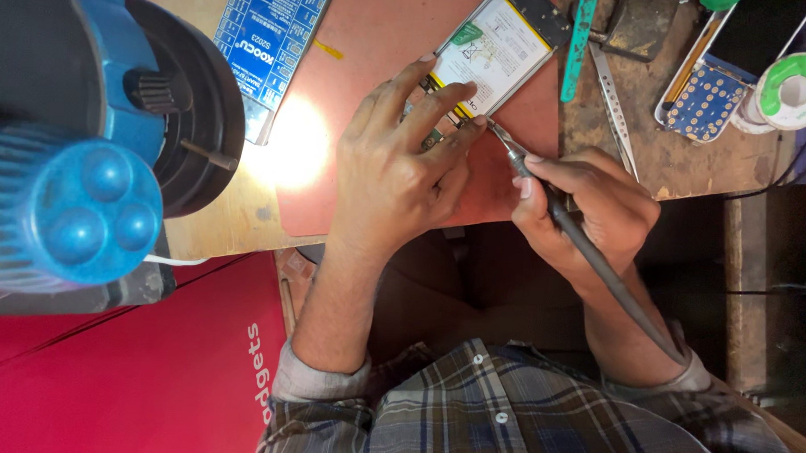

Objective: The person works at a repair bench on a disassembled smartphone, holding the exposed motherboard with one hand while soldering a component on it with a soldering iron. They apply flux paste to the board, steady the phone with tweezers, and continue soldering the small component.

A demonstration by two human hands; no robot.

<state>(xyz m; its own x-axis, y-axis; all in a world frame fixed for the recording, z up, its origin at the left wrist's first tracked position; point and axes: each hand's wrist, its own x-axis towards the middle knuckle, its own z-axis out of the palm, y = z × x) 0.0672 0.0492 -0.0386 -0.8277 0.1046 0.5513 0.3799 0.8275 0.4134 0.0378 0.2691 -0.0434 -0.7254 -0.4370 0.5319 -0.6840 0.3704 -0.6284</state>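
My left hand lies flat on a reddish work mat, its fingertips pressing the near end of a white phone battery and a small circuit strip beside it. My right hand grips a dark soldering iron like a pen. The iron's thin metal tip touches the battery's connector end, right at my left fingertips. The iron's handle runs back over my right wrist toward my checked shirt.
A blue and black lamp or fan head looms at left. A blue printed board lies at the top, with tweezers, a teal tool, a solder spool and a small tray on the wooden bench at right. A red surface sits below left.
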